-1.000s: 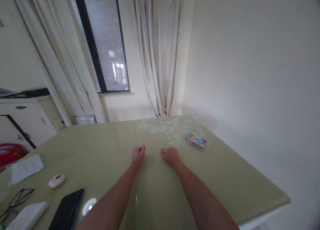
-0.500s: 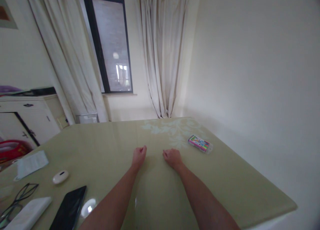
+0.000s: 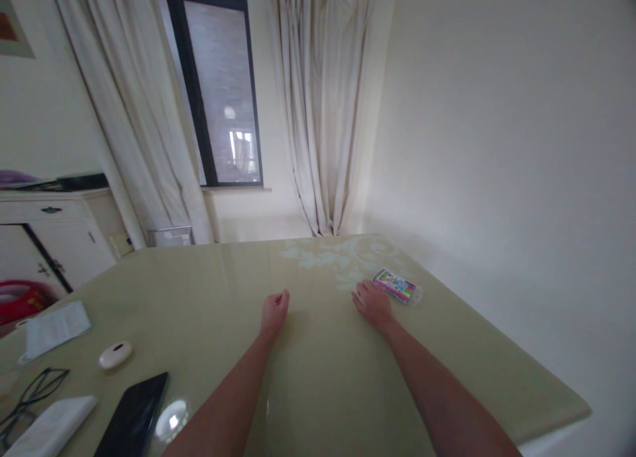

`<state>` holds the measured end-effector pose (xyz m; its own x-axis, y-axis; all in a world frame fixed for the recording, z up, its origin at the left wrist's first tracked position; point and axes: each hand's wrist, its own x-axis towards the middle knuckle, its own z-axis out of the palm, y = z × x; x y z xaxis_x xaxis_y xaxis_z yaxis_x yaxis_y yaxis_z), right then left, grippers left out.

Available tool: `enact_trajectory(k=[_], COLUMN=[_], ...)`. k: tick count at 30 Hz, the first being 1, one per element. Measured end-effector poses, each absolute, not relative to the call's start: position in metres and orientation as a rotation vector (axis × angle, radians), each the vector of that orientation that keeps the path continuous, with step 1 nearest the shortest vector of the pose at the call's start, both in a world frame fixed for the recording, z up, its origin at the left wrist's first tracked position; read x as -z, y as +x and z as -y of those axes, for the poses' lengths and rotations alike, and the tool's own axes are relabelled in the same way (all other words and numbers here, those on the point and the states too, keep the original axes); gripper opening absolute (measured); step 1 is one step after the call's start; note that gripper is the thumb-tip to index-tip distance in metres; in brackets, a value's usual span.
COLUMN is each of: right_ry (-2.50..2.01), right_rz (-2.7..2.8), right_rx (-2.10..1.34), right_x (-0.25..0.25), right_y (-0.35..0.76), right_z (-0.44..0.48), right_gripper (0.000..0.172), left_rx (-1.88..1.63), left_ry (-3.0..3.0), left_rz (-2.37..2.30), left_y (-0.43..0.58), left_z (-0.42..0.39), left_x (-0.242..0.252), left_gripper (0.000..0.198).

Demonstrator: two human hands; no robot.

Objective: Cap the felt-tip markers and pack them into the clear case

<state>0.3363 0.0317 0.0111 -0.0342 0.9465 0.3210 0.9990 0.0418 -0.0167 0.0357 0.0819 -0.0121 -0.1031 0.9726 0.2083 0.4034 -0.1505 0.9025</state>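
My left hand (image 3: pixel 275 313) is curled into a fist on the pale green tabletop (image 3: pixel 318 377), with nothing showing in it. To its right, my right hand (image 3: pixel 372 303) has its fingers loosened and stretched forward, holding nothing. Just beside that hand lies a clear plastic case of coloured pens (image 3: pixel 396 286) with a bright printed label. The fingers are close to the case's left end; whether they touch it I cannot tell.
At the left lie a black phone (image 3: pixel 133 414), a white oblong block (image 3: pixel 57 427), glasses (image 3: pixel 37 394), a small white rounded case (image 3: pixel 115 355), a face mask (image 3: pixel 57 328) and a shiny round object (image 3: pixel 171 419). A wall (image 3: pixel 497 179) borders the table's right side.
My right hand has moved right and a little forward toward the pen case, and its fist has opened. My left hand stays nearly where it was, still closed.
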Motion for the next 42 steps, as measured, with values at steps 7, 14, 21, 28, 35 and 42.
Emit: enact_trajectory(k=[7, 14, 21, 28, 35, 42], right_ry=[-2.334, -2.476, -2.306, -2.062, -1.699, -1.498], right_rz=[1.723, 1.682, 1.740, 1.849, 2.032, 2.151], right_rx=[0.437, 0.207, 0.126, 0.017, -0.232, -0.329], right_x=[-0.014, -0.008, -0.007, -0.006, -0.004, 0.001], right_y=[0.440, 0.461, 0.447, 0.396, 0.312, 0.253], right_z=[-0.012, -0.011, -0.014, -0.021, -0.022, -0.024], right_gripper=[0.060, 0.066, 0.064, 0.062, 0.070, 0.074], left_rx=[-1.248, -1.255, -1.280, -1.306, -1.352, -1.183], left_ry=[1.590, 1.600, 1.622, 1.703, 1.879, 2.119], left_rz=[-1.514, -1.514, -1.522, -1.522, -1.404, -1.215], left_y=[0.035, 0.033, 0.031, 0.030, 0.031, 0.033], left_z=[-0.082, -0.083, -0.084, -0.088, -0.090, -0.073], left_x=[0.014, 0.016, 0.018, 0.024, 0.025, 0.035], left_gripper=[0.054, 0.054, 0.053, 0.051, 0.042, 0.039])
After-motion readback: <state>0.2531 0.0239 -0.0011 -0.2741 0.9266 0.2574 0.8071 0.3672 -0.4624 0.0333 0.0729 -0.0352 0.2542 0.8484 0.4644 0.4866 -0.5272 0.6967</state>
